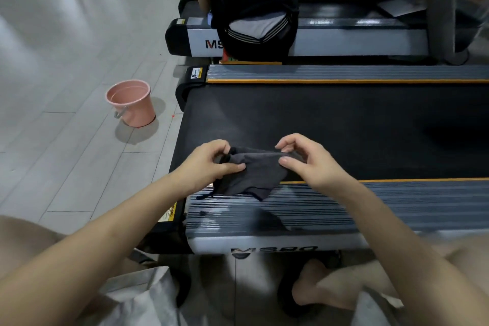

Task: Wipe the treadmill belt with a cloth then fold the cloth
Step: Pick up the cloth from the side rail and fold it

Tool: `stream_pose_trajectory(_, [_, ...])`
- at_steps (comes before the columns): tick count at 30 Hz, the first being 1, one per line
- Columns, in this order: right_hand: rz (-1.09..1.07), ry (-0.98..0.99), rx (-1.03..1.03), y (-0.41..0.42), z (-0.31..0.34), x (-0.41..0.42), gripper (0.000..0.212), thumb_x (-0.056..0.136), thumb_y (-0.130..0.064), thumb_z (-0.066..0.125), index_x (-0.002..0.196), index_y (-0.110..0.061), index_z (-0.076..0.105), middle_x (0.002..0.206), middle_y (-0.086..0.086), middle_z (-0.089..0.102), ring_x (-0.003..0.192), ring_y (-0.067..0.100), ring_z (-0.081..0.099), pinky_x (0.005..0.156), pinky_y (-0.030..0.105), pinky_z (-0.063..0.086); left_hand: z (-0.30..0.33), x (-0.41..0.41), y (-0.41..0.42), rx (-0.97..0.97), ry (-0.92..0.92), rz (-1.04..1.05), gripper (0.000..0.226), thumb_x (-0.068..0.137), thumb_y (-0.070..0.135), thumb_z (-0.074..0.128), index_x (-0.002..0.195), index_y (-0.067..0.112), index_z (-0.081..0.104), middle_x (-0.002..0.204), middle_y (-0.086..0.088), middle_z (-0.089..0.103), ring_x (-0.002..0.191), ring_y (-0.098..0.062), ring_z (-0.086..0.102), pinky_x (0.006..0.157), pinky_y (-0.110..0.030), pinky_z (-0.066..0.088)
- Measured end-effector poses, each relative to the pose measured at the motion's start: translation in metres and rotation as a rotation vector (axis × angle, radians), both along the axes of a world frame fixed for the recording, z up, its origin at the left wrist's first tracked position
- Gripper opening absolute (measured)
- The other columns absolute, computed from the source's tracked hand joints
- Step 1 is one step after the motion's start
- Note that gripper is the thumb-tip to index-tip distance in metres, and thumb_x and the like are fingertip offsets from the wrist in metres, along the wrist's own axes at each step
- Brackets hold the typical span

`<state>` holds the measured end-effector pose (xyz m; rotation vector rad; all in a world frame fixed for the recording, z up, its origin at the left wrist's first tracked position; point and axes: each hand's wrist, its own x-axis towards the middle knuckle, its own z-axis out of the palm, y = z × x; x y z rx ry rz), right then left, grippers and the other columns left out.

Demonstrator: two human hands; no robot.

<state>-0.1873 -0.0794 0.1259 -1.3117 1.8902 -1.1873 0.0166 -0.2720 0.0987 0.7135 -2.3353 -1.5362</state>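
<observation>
Left hand [209, 164] and right hand [304, 159] pinched dark cloth [251, 174] at frame centre above treadmill belt [344, 124]; loose lower corner risked crooked fold.

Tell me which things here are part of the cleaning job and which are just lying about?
Part of the job:
- dark grey cloth, pinched by left hand and right hand
- black treadmill belt

Just about:
- pink plastic bucket on the floor
- neighbouring grey treadmill
- person in black
</observation>
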Motion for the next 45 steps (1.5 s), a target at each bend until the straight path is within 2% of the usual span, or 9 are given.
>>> stream_pose_trajectory(6, [0.072, -0.076, 0.013, 0.0, 0.003, -0.003, 0.022, 0.093, -0.013, 0.067, 0.107, -0.03, 0.064, 0.099, 0.007, 0.063, 0.081, 0.014, 0.06, 0.072, 0.03, 0.052, -0.011, 0.005, 0.013, -0.103, -0.01, -0.006, 0.041, 0.089, 0.043, 0.074, 0.084, 0.01, 0.05, 0.072, 0.005, 0.051, 0.068, -0.012, 0.05, 0.061, -0.034, 0.042])
stream_pose_trajectory(10, [0.005, 0.133, 0.179, -0.011, -0.049, -0.004, 0.022, 0.089, -0.019, 0.07, 0.101, -0.034, 0.061, 0.087, -0.004, 0.065, 0.075, 0.006, 0.057, 0.073, 0.027, 0.049, -0.048, 0.002, 0.011, -0.144, -0.316, -0.041, 0.034, 0.091, 0.053, 0.066, 0.094, 0.02, 0.057, 0.078, 0.0, 0.071, 0.063, -0.018, 0.071, 0.061, -0.041, 0.058])
stream_pose_trajectory(13, [-0.042, 0.253, 0.25, -0.019, -0.101, 0.003, 0.02, 0.088, -0.018, 0.067, 0.098, -0.033, 0.059, 0.089, -0.011, 0.062, 0.086, 0.003, 0.057, 0.078, 0.025, 0.044, -0.077, 0.0, 0.009, -0.28, -0.533, -0.12, 0.035, 0.09, 0.056, 0.066, 0.087, 0.024, 0.054, 0.081, 0.003, 0.067, 0.079, -0.022, 0.069, 0.075, -0.037, 0.054])
stream_pose_trajectory(21, [-0.111, 0.366, 0.143, -0.031, -0.132, 0.0, 0.017, 0.09, -0.008, 0.065, 0.102, -0.019, 0.06, 0.094, -0.007, 0.056, 0.09, -0.006, 0.051, 0.078, 0.006, 0.035, -0.1, -0.019, -0.01, -0.171, -0.546, 0.048, 0.039, 0.08, 0.058, 0.076, 0.069, 0.024, 0.061, 0.066, 0.008, 0.064, 0.074, -0.018, 0.063, 0.075, -0.036, 0.048])
stream_pose_trajectory(25, [-0.093, 0.411, 0.126, -0.035, -0.141, 0.0, 0.017, 0.09, -0.006, 0.063, 0.096, -0.022, 0.058, 0.091, -0.008, 0.054, 0.085, 0.001, 0.052, 0.075, 0.014, 0.04, -0.102, -0.025, -0.01, -0.242, -0.617, 0.076, 0.037, 0.08, 0.063, 0.072, 0.074, 0.03, 0.058, 0.079, 0.009, 0.069, 0.086, -0.019, 0.067, 0.084, -0.039, 0.052])
stream_pose_trajectory(28, [-0.088, 0.418, 0.141, -0.038, -0.143, -0.003, 0.017, 0.092, -0.008, 0.062, 0.094, -0.024, 0.057, 0.09, -0.009, 0.053, 0.084, 0.005, 0.053, 0.074, 0.02, 0.044, -0.103, -0.028, -0.009, -0.268, -0.65, 0.101, 0.035, 0.082, 0.064, 0.071, 0.076, 0.032, 0.056, 0.085, 0.008, 0.069, 0.09, -0.02, 0.067, 0.077, -0.036, 0.05])
stream_pose_trajectory(32, [-0.098, 0.42, 0.162, -0.041, -0.143, -0.004, 0.014, 0.093, -0.01, 0.06, 0.097, -0.023, 0.058, 0.094, -0.007, 0.054, 0.086, 0.009, 0.054, 0.079, 0.029, 0.048, -0.101, -0.027, -0.008, -0.332, -0.642, 0.138, 0.029, 0.085, 0.06, 0.069, 0.099, 0.035, 0.065, 0.1, 0.007, 0.07, 0.099, -0.023, 0.067, 0.078, -0.036, 0.05])
stream_pose_trajectory(40, [-0.041, 0.547, 0.39, -0.036, -0.135, -0.002, 0.028, 0.095, -0.033, 0.055, 0.122, -0.026, 0.056, 0.123, -0.006, 0.055, 0.115, 0.019, 0.051, 0.099, 0.039, 0.045, -0.087, -0.016, -0.004, -0.596, -0.656, 0.006, 0.037, 0.099, 0.053, 0.048, 0.13, 0.034, 0.054, 0.127, 0.004, 0.06, 0.12, -0.024, 0.057, 0.091, -0.041, 0.048])
stream_pose_trajectory(45, [0.055, 0.597, 0.547, -0.025, -0.111, 0.009, 0.053, 0.096, -0.042, 0.049, 0.146, -0.025, 0.043, 0.154, -0.001, 0.039, 0.139, 0.024, 0.038, 0.112, 0.043, 0.037, -0.072, -0.009, 0.002, -0.512, -0.723, -0.067, 0.05, 0.099, 0.057, 0.043, 0.141, 0.03, 0.046, 0.141, -0.001, 0.053, 0.132, -0.027, 0.049, 0.104, -0.048, 0.044])
